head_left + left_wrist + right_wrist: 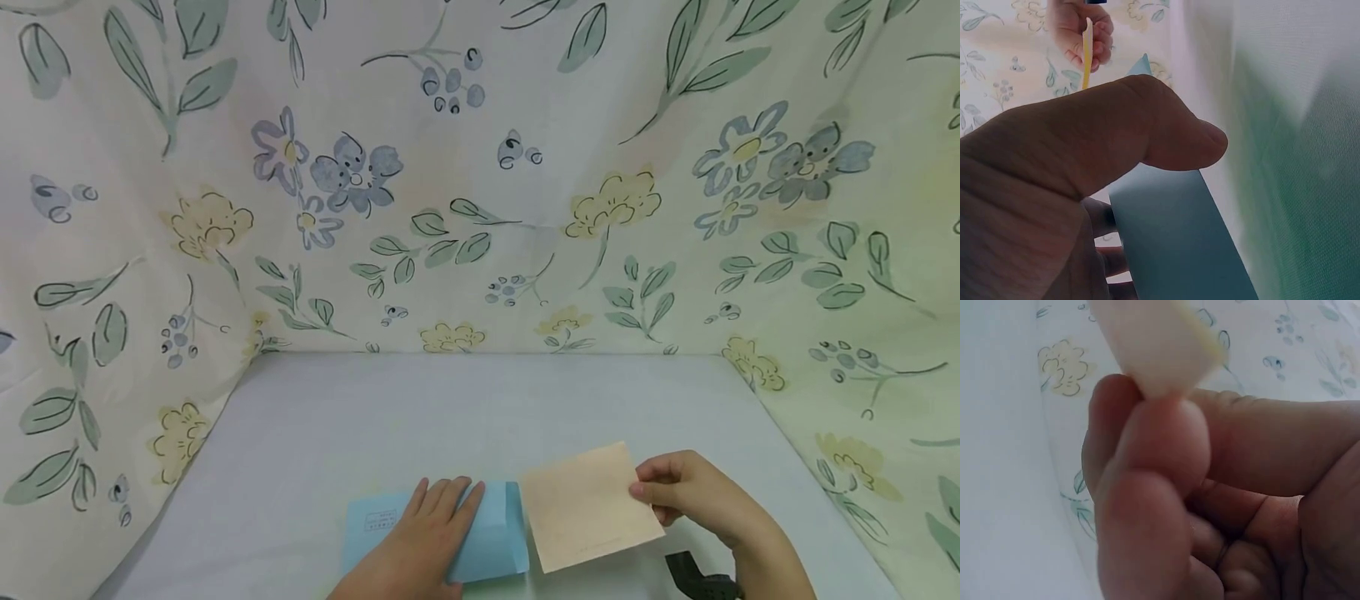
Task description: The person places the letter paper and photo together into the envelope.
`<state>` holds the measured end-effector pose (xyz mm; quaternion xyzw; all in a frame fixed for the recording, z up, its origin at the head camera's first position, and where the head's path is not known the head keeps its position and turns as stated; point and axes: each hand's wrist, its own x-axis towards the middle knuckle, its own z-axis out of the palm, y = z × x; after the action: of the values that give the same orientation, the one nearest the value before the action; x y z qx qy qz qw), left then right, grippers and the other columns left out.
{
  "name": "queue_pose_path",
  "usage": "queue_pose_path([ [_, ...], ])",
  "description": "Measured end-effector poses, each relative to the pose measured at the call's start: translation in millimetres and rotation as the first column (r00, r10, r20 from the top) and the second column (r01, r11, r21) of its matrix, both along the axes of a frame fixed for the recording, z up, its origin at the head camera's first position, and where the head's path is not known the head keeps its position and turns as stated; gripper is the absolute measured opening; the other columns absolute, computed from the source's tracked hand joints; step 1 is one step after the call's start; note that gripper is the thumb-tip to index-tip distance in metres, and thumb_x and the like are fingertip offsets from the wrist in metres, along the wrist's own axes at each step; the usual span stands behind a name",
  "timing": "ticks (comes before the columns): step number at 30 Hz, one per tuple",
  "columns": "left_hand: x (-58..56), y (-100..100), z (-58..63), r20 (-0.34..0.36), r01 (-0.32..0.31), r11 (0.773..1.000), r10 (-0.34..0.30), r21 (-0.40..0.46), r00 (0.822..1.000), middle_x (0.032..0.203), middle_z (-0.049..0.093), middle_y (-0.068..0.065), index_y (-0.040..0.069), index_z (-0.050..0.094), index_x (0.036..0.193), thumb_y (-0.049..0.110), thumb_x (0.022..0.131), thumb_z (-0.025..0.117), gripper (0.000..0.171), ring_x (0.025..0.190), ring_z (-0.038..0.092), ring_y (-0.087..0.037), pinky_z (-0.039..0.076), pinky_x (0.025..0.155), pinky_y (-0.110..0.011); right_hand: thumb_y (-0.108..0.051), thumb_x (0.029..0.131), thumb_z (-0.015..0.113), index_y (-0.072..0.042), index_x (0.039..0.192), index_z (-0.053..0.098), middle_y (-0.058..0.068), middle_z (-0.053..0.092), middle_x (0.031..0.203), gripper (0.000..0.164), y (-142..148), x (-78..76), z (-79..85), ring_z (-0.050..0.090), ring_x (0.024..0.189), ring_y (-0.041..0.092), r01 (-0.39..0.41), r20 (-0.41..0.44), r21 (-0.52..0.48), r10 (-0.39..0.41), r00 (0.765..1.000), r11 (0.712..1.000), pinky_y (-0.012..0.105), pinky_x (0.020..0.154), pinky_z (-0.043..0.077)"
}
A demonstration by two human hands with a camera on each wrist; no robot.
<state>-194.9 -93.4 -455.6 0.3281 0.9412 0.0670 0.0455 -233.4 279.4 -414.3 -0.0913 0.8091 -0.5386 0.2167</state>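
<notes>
A light blue envelope (491, 533) is in the lower middle of the head view, with a small printed box near its left end and a folded flap at its right. My left hand (423, 542) holds it, fingers spread across its upper face and thumb by its near edge. In the left wrist view the thumb (1179, 131) crosses in front of the envelope (1172, 225), other fingers partly hidden behind it. Just right of the envelope, a cream card (588, 508) is tilted in the air. My right hand (693, 492) pinches its right edge between thumb and fingertips.
A white table surface (480, 408) lies under both hands. Cloth printed with flowers and leaves (480, 250) hangs at the back and along both sides. A black strap-like piece (697, 577) sits by the right wrist.
</notes>
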Motion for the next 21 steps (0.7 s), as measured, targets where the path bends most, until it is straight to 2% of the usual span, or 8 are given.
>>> queue_pose_path([
  [10, -0.1, -1, 0.9, -0.027, 0.013, 1.0, -0.014, -0.009, 1.0, 0.145, 0.028, -0.009, 0.01, 0.021, 0.15, 0.048, 0.066, 0.082, 0.11, 0.131, 0.029, -0.029, 0.024, 0.105, -0.058, -0.019, 0.087, 0.067, 0.004, 0.089, 0.063, 0.004, 0.057, 0.063, 0.023, -5, 0.1, -2.3, 0.055, 0.056, 0.015, -0.009, 0.022, -0.028, 0.009, 1.0, 1.0, 0.037, 0.058, 0.054],
  [13, -0.9, 0, 1.3, -0.016, 0.008, 1.0, -0.008, -0.005, 1.0, 0.146, 0.027, -0.009, 0.011, 0.021, 0.15, 0.047, 0.066, 0.082, 0.11, 0.132, 0.028, -0.029, 0.023, 0.106, -0.058, -0.018, 0.087, 0.067, 0.004, 0.088, 0.062, 0.004, 0.057, 0.062, 0.023, -7, 0.7, -2.7, 0.056, 0.056, 0.015, -0.025, 0.027, -0.03, 0.025, 0.999, 0.999, 0.036, 0.057, 0.054],
  [21, -1.0, 2, 2.4, -0.049, 0.007, 1.0, -0.007, -0.002, 0.999, 0.145, 0.027, -0.009, 0.01, 0.022, 0.149, 0.047, 0.066, 0.082, 0.11, 0.132, 0.028, -0.028, 0.024, 0.106, -0.057, -0.017, 0.085, 0.068, 0.002, 0.084, 0.055, 0.004, 0.057, 0.061, 0.023, -15, 2.7, -4.1, 0.057, 0.056, 0.016, -0.062, 0.04, -0.061, 0.065, 0.997, 0.996, 0.034, 0.055, 0.053],
])
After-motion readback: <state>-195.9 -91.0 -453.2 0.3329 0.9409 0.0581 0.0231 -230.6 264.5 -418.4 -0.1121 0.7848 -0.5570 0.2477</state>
